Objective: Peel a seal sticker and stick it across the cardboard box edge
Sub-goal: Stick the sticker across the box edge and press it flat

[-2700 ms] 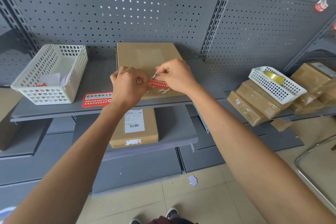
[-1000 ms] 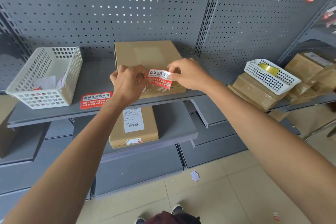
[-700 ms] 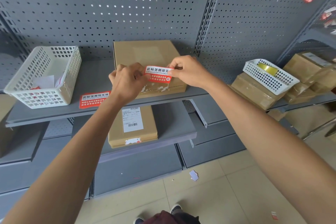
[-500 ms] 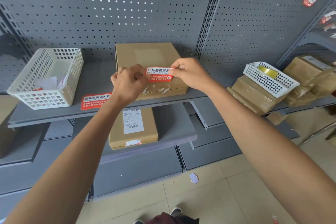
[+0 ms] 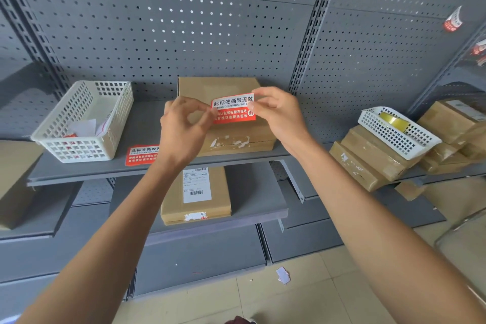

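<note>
Pale beige floor tiles (image 5: 302, 302) fill the bottom of the view, with a small scrap of white paper (image 5: 283, 275) lying on them near the foot of the grey metal shelving. Two bare forearms reach up from the lower corners. Above the floor, the lower shelf (image 5: 252, 200) carries a flat carton with a printed shipping label (image 5: 196, 196) on top.

On the upper shelf (image 5: 86, 169) the hands meet in front of the cardboard box (image 5: 228, 134), which lies flat with torn white sticker remains along its front edge. The right hand (image 5: 278, 116) pinches the right end of the red-and-white seal sticker (image 5: 232, 109) between thumb and fingers; the left hand (image 5: 184, 126) has its thumb and forefinger closed at the sticker's left end, the other fingers curled. The sticker is held in the air, printed side to the camera, just above the box's top face; whether it touches the cardboard cannot be told.

To the left on the same shelf lies another red sticker sheet (image 5: 140, 155), partly hidden by the left wrist, and beyond it a white lattice basket (image 5: 84, 123) holding paper scraps. To the right, brown parcels (image 5: 368, 163) are stacked with a second white basket (image 5: 397, 131) tilted on them, a yellow tape roll inside. Behind everything rises grey perforated back panel (image 5: 184, 29) with slotted uprights.
</note>
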Tool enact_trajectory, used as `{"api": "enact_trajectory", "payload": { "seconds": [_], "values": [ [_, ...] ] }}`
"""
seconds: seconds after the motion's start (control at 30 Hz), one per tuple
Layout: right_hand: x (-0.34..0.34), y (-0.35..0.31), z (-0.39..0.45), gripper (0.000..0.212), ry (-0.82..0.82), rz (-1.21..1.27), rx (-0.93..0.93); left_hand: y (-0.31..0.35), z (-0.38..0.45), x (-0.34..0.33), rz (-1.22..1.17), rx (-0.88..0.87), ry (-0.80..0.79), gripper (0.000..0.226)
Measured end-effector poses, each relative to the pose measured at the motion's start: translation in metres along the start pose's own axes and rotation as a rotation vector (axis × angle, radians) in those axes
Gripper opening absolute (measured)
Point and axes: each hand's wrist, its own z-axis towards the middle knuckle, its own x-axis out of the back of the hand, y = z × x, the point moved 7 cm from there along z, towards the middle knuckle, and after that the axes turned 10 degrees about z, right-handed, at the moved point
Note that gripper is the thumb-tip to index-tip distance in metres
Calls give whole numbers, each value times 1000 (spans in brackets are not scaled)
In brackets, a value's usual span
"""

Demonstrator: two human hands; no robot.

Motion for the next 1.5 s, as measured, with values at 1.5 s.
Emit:
{"api": "enact_trajectory", "payload": {
  "seconds": [1.5],
  "values": [
    [1,61,-53,3,8,93,-108,-32,-78,-38,-81,389,242,14]
  ]
}}
